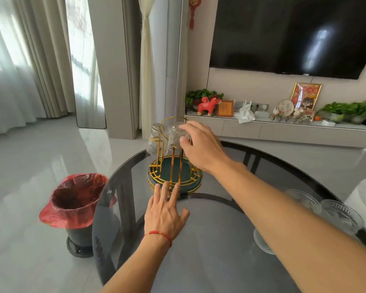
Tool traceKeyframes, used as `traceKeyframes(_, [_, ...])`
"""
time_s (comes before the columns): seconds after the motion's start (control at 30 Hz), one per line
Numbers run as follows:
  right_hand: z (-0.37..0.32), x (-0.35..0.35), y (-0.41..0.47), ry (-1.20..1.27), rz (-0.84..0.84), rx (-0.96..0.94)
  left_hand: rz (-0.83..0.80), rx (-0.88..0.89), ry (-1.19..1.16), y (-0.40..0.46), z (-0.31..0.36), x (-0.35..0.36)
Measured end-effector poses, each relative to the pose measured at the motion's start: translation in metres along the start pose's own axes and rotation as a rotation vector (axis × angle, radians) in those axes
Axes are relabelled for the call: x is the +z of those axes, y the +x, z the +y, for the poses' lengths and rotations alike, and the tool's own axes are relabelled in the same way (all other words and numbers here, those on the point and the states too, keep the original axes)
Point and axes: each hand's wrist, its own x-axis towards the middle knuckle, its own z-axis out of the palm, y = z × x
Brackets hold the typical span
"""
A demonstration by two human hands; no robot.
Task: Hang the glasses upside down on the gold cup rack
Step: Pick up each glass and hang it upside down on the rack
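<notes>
The gold cup rack (pixel 173 166) with a dark green round base stands on the far side of a dark glass table (pixel 209 240). One ribbed glass (pixel 155 139) hangs upside down on its left side. My right hand (pixel 201 144) is closed over a second upside-down glass (pixel 176 134) at the rack's top. A third glass shows partly behind my right wrist, low on the rack's right side. My left hand (pixel 167 210) lies flat on the table with its fingertips touching the base's near rim. Two more glasses (pixel 342 214) stand at the table's right edge.
A bin with a red liner (pixel 76 199) stands on the floor left of the table. A glass dish (pixel 262 244) lies partly hidden under my right forearm. A TV cabinet with ornaments and plants runs along the far wall.
</notes>
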Motion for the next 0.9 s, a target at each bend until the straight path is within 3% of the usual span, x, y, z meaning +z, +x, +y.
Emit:
traceKeyframes(0.13, [0.012,-0.026,-0.122,0.147,0.007,0.074,-0.019,0.033,-0.004,-0.009,0.010,-0.017])
traceKeyframes(0.27, [0.036,-0.043,-0.239,0.188,0.081,0.123,-0.060,0.264,-0.260,-0.036,0.060,-0.038])
traceKeyframes(0.37, [0.055,-0.064,-0.276,0.250,0.220,0.186,-0.131,0.390,-0.416,-0.063,0.104,-0.047])
traceKeyframes(0.5, [0.078,-0.086,-0.288,0.462,0.434,0.459,-0.141,0.330,-0.638,-0.081,0.149,-0.047])
traceKeyframes(0.63, [0.095,-0.086,-0.300,0.418,0.273,0.685,-0.210,0.199,-0.766,-0.084,0.178,-0.039])
traceKeyframes(0.77, [0.097,-0.081,-0.303,0.345,0.162,0.715,-0.246,0.103,-0.831,-0.073,0.199,-0.027])
traceKeyframes(0.9, [0.100,-0.081,-0.302,0.328,0.102,0.741,-0.124,0.082,-0.827,-0.062,0.209,-0.021])
